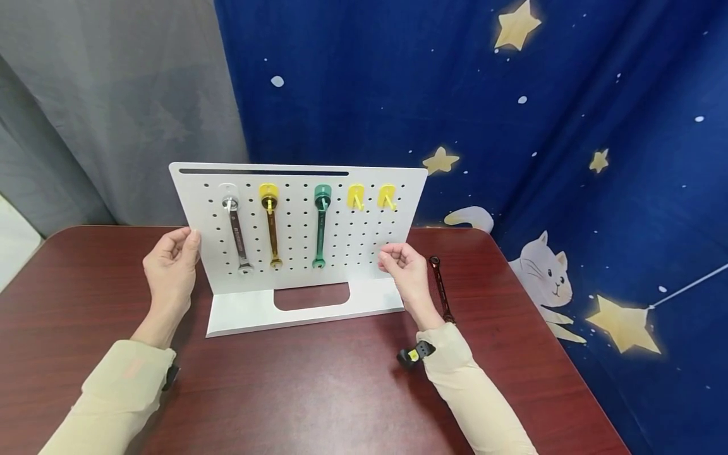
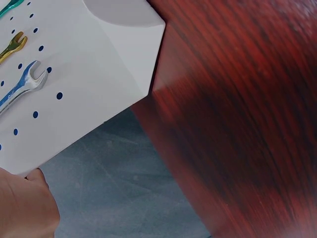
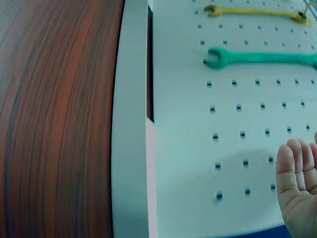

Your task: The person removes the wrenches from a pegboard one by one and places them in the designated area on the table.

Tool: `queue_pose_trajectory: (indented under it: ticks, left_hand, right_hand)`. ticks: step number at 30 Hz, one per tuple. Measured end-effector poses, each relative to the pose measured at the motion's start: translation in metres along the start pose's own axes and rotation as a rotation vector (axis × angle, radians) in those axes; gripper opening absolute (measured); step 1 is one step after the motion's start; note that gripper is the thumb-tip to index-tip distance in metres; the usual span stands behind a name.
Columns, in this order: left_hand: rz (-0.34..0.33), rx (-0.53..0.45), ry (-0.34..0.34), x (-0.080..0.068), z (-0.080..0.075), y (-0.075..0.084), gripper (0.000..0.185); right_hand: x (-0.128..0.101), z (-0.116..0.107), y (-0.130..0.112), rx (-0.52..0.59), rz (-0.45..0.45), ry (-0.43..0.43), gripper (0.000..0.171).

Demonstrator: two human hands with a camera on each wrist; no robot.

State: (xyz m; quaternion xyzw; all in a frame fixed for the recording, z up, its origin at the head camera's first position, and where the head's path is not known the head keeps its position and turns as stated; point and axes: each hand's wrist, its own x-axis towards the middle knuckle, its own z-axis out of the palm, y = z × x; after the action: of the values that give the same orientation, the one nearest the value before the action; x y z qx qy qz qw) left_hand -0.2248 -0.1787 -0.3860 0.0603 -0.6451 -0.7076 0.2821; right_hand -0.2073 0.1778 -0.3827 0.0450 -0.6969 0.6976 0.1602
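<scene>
A white pegboard stand (image 1: 296, 246) holds three wrenches on hooks: a silver wrench (image 1: 237, 237), a gold wrench (image 1: 273, 234) and a green wrench (image 1: 321, 234). To their right, two yellow hooks (image 1: 356, 196) carry nothing. My left hand (image 1: 170, 268) pinches the board's left edge, thumb on the near side. In the left wrist view, that hand (image 2: 29, 206) shows at the board's edge, its fingertips mostly hidden. My right hand (image 1: 406, 272) is by the board's lower right part. The right wrist view shows its relaxed fingers (image 3: 297, 163) in front of the perforated face, holding nothing.
A dark bronze wrench (image 1: 439, 284) lies on the red-brown table (image 1: 318, 385), just right of my right hand. A blue curtain (image 1: 364, 82) with stars and a grey curtain (image 1: 131, 101) hang behind. A black wrist device (image 1: 415, 354) sits below the right cuff.
</scene>
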Motion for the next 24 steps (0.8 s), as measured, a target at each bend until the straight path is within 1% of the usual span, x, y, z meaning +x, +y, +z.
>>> queue_pose_trajectory:
  ticks: [7,12,18,24]
  left_hand:
    - [0.012,-0.006,-0.003,-0.001,0.0,0.001,0.007]
    - [0.017,0.022,-0.005,0.0,0.0,0.001,0.007]
    - [0.015,0.046,-0.004,0.0,-0.001,0.001,0.007]
    - [0.016,0.019,0.0,0.0,0.0,0.001,0.007]
  right_hand:
    - [-0.002,0.028,-0.001,0.012,-0.007,-0.044,0.017]
    - [-0.003,0.044,-0.001,-0.006,-0.031,-0.077,0.02]
    - [-0.002,0.059,0.001,-0.004,-0.054,-0.088,0.024]
    - [-0.002,0.069,-0.001,-0.003,-0.05,-0.087,0.024]
